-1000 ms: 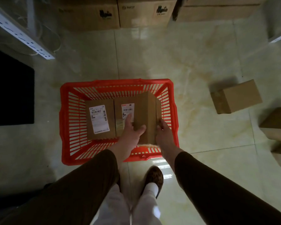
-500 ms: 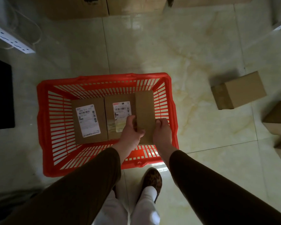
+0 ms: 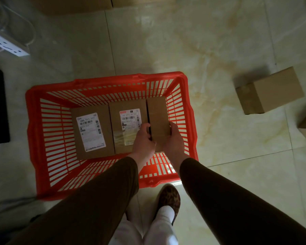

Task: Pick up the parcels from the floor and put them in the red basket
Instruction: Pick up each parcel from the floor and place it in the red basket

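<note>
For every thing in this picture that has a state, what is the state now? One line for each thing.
red basket: on the floor, holds three parcels.
left parcel: flat, label up.
middle parcel: flat, label up.
narrow parcel: in the basket on its edge, gripped by both hands.
left hand: closed on the narrow parcel.
right hand: closed on the narrow parcel.
floor parcel: on the floor outside the basket, closed.
</note>
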